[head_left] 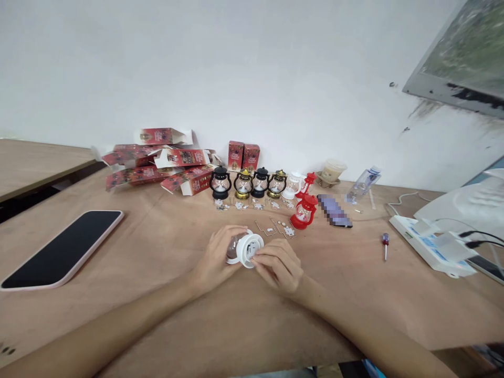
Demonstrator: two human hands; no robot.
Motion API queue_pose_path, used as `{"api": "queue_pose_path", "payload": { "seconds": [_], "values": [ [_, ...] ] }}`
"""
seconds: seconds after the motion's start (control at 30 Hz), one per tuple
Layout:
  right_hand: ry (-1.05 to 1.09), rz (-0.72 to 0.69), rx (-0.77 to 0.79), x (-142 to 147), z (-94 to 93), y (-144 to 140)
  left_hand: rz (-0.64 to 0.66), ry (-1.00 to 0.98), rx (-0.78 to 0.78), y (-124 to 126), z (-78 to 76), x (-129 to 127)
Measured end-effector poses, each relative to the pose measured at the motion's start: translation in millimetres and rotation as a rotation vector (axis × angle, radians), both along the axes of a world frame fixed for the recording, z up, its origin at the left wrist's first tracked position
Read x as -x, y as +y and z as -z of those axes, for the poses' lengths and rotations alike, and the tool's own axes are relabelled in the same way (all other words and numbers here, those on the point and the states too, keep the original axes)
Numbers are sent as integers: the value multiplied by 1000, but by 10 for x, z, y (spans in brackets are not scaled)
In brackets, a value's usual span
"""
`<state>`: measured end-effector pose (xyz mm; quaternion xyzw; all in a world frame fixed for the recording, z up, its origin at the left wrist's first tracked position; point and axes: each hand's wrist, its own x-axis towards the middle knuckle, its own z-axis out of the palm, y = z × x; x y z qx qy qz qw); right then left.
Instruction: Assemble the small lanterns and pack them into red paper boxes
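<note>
My left hand grips a small white toy lantern lying on its side, its round base turned toward me. The fingertips of my right hand pinch at that base, where small dark parts show. Both hands rest on the wooden table near its middle. Just behind them lie small metal contact pieces and a red lantern standing upright.
A row of black, gold, white and red lanterns stands by the wall, with red cartons piled to the left. A phone lies far left, a screwdriver to the right, and a white device with cables at the far right.
</note>
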<state>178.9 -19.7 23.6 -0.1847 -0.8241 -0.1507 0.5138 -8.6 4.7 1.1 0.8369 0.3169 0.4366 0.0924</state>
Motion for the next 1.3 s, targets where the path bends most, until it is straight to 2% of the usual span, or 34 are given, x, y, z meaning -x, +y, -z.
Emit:
{"api": "queue_pose_path", "payload": {
  "seconds": [0.23, 0.5, 0.77, 1.3],
  "values": [
    [-5, 0, 14, -17, 45, 9, -33, 31, -9, -8, -28, 14],
    [9, -16, 21, -10, -23, 8, -45, 43, -11, -21, -34, 9],
    [8, -33, 19, -13, 36, 15, -46, 38, -8, -18, -23, 11],
    [32, -29, 91, -14, 33, -13, -63, 65, 10, -21, -31, 18]
  ]
}}
